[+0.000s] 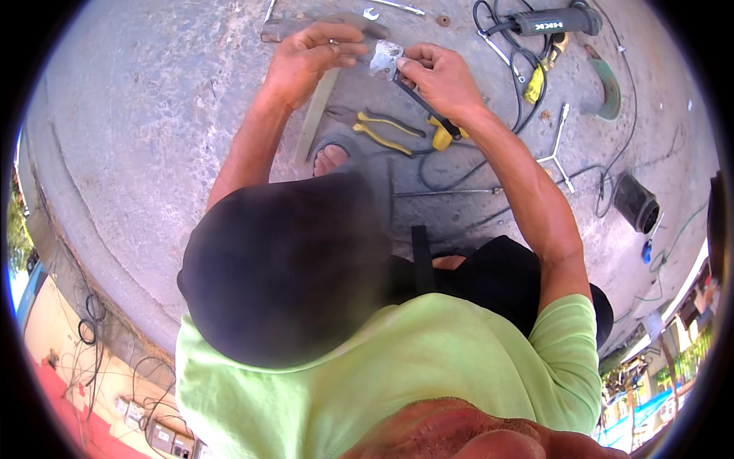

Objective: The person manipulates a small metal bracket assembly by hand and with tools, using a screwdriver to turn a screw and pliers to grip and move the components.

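In my right hand (440, 75), a small crumpled-looking silvery piece (385, 60) is pinched between thumb and fingers. A narrow black bar (420, 103) slants down from beneath these fingers; whether it joins the silvery piece, I cannot tell. Just left of that piece, my left hand (317, 57) is raised with its thumb and fingertips drawn together around something tiny that I cannot make out. A dark flat bar (281, 29) lies on the ground behind the left fingers. Pliers with yellow-and-black handles (386, 130) lie below the hands, close to a yellow object (442, 139).
An angle grinder (554, 21) with a coiled cord lies at the far right. Nearby are a curved green piece (608, 88), a three-armed wrench (562, 157) and a black cylinder (636, 203). A pale strip (315, 115) lies beside my sandalled foot (332, 158). An open-ended spanner (371, 14) is farther off.
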### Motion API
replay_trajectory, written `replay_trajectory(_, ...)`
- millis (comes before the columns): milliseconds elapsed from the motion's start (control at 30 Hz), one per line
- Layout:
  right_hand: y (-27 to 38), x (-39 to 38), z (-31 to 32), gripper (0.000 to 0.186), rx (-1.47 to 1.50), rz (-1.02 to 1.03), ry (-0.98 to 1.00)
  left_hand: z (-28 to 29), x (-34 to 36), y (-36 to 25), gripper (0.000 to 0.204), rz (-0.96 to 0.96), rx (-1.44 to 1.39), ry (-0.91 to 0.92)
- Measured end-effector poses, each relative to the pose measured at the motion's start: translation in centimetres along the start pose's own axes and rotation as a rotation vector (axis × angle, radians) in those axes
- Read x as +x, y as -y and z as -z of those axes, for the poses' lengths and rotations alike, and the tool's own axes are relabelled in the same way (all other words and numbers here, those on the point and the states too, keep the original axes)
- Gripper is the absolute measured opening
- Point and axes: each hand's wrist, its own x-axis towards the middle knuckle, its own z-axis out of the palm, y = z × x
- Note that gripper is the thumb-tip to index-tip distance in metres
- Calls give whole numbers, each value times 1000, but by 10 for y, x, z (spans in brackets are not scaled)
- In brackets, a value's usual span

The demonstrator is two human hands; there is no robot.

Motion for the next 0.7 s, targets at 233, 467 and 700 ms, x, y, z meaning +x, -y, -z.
replay_trajectory(233, 4, -2, 5, 29, 43, -18, -13, -6, -3, -8, 27, -34, -82, 36)
replay_trajectory(467, 5, -2, 3, 29, 24, 15, -29, -4, -6, -8, 23, -61, 102, -86)
replay_trajectory(700, 5, -2, 2, 30, -19, 51, -54, -27, -10, -23, 22, -103, 369, -131)
